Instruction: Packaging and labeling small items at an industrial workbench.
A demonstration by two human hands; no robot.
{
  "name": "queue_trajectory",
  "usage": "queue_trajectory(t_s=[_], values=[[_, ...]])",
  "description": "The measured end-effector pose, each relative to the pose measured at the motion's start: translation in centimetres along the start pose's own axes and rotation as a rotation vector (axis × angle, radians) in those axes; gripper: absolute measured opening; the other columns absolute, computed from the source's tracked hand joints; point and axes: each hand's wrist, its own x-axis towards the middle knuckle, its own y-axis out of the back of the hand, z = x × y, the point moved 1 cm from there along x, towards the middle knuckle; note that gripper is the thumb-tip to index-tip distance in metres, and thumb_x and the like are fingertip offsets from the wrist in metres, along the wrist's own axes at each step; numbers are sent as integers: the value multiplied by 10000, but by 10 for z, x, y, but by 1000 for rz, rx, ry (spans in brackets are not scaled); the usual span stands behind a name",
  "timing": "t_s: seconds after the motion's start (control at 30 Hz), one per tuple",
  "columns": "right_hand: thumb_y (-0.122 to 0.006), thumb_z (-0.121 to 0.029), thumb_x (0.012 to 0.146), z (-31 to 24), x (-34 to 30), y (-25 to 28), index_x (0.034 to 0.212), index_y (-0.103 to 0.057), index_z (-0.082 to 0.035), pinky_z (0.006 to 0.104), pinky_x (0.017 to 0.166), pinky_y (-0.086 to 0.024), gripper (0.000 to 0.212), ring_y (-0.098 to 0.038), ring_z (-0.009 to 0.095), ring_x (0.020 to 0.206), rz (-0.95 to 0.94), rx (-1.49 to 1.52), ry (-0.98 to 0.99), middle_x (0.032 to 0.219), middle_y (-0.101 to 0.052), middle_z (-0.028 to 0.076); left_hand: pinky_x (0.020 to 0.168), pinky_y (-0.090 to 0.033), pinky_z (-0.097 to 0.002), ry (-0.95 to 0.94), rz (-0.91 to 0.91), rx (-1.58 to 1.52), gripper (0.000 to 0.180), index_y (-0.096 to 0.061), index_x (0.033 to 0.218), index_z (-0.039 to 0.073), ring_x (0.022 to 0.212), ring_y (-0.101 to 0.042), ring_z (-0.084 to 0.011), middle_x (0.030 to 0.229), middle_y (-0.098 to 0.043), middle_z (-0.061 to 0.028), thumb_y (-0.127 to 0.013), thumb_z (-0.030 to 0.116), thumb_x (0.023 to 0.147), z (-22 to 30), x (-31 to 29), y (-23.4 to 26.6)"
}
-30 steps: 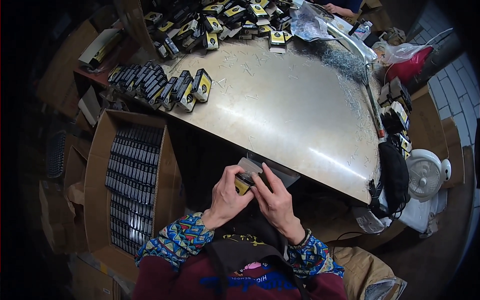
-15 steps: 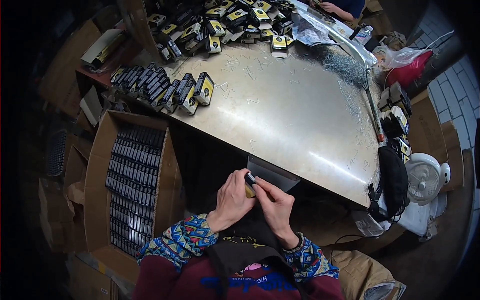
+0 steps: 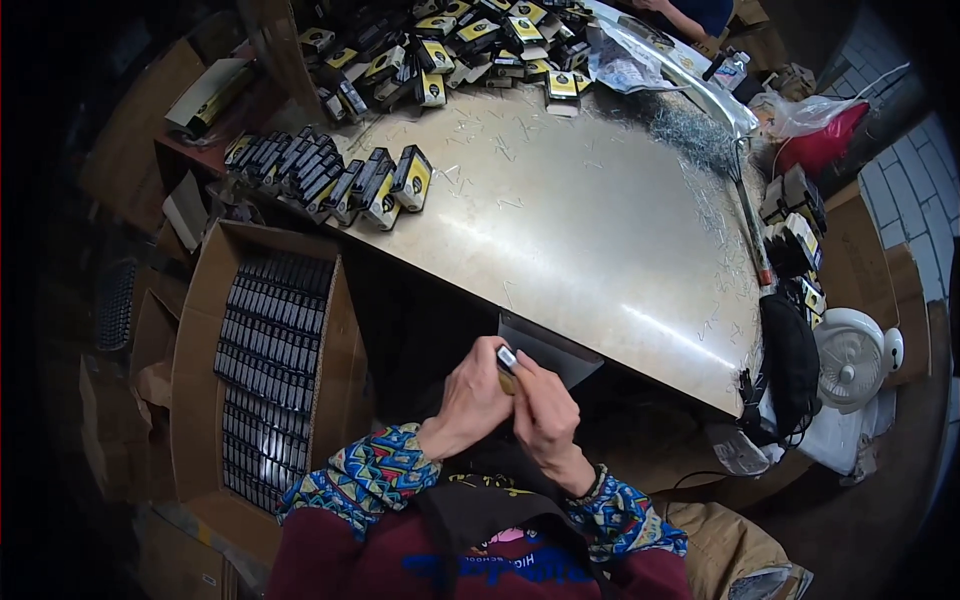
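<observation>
Close in front of my body, just off the table's near edge, both hands hold one small black and yellow box [image 3: 507, 358]. My left hand [image 3: 470, 392] is wrapped round its left side, and my right hand [image 3: 545, 405] pinches it from the right with thumb and fingers. Only the dark end with a pale patch and a bit of yellow show; the fingers cover the rest. On the table's left corner leans a row of similar boxes [image 3: 411, 178]. Left of my hands, an open carton [image 3: 345, 370] holds packed rows of dark boxes [image 3: 270, 350].
A heap of black and yellow boxes [image 3: 435, 55] covers the back of the metal table [image 3: 580, 240]. Small bent wire pieces [image 3: 700, 140] are strewn about, thickest at right. A white fan [image 3: 850, 360] and black bag [image 3: 788, 355] stand right. A co-worker's arm [image 3: 680, 18] shows at the back.
My right hand has turned and closed in over the box, whose end is now tilted up with its pale patch showing. The left hand keeps its grip.
</observation>
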Motion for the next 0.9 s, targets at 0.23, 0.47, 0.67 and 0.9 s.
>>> queue_trajectory(t_s=[0.23, 0.47, 0.67, 0.9], values=[[-590, 55, 907, 42, 46, 35, 1159, -647, 21, 333, 947, -483, 261, -608, 279, 1143, -16, 29, -108, 1229, -631, 187, 843, -367, -444, -322, 190, 576, 728, -339, 1391, -43, 974, -506, -337, 1018, -509, -179, -706, 223, 821, 39, 90, 44], [-549, -188, 952, 214, 76, 155, 1276, -552, -27, 534, 1143, -243, 362, -356, 450, 1349, -147, -891, -201, 1417, -423, 290, 789, -472, -450, -311, 335, 1054, 329, -533, 1121, 50, 923, -587, -341, 1010, -624, -139, -636, 213, 855, -4, 247, 152], [-504, -334, 950, 322, 179, 152, 1242, -548, -57, 548, 954, -382, 405, -497, 416, 1138, -23, -842, -402, 1235, -527, 253, 758, -532, -505, 180, 477, 665, 657, -413, 1217, -52, 873, -666, -429, 951, -662, -280, -696, 394, 826, -109, 378, 193], [-353, -470, 1015, 281, 215, 75, 1459, -409, -166, 552, 1158, -169, 541, -206, 387, 1450, -376, -726, -443, 1549, -290, 185, 405, -470, -301, 476, 174, -76, 391, -474, 1123, -40, 519, -566, -155, 707, -558, -78, -654, 101, 806, -27, 350, 182]])
